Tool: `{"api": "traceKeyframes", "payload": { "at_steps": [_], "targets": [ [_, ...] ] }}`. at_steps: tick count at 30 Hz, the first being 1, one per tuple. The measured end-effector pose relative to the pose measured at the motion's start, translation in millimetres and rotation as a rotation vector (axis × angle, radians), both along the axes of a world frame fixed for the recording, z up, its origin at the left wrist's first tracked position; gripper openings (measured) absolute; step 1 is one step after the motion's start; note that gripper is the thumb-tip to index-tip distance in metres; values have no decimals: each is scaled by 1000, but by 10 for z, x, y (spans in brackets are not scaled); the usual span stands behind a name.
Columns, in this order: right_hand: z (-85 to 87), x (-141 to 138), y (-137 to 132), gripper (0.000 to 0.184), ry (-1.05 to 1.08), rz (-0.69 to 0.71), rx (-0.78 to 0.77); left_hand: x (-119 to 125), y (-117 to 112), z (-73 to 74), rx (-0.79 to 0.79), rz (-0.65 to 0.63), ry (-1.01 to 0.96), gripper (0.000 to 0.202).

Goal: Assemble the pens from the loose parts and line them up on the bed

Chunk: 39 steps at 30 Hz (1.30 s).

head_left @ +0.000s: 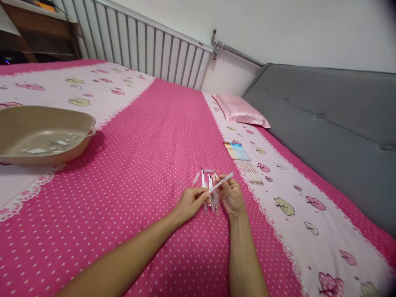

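Observation:
Both my hands meet over a pink dotted bed sheet. My right hand is closed round a white pen that slants up to the right. My left hand pinches the lower end of that same pen. Just beyond my fingers several white pen parts lie loose on the sheet. Further right a neat row of pens with blue and orange caps rests on the pale printed strip of the sheet.
A beige plastic basin with small scraps inside sits at the left. A pink satin pillow lies by the grey padded headboard. A white radiator lines the far wall.

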State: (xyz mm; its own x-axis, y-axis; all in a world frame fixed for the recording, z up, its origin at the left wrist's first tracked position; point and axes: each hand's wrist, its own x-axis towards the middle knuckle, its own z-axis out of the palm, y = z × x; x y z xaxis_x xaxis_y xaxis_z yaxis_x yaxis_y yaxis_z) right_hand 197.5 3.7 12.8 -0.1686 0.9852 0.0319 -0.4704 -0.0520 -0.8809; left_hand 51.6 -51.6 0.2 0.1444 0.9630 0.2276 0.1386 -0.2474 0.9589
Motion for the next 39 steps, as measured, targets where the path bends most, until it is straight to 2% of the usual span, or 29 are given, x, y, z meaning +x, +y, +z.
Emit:
{"api": "traceKeyframes", "payload": {
  "at_steps": [6,14,22,28,34,39],
  "targets": [
    [-10,-10,3,27,-51,-11,19,-12,9,-52,13,104,46,32],
    [-4,-30,-4,23,-68,15,31,-12,-54,19,56,313,165,25],
    [-18,-127,-15,28,-73,-25,-5,7,-62,31,76,473,165,17],
    [-45,-115,-10,27,-133,-52,38,5,-59,4,68,451,148,17],
    [-63,-67,-3,26,-171,-8,71,0,-69,27,37,345,103,24],
    [-45,-60,-12,24,-122,50,64,-6,-63,7,-16,254,28,36]
  ]
}}
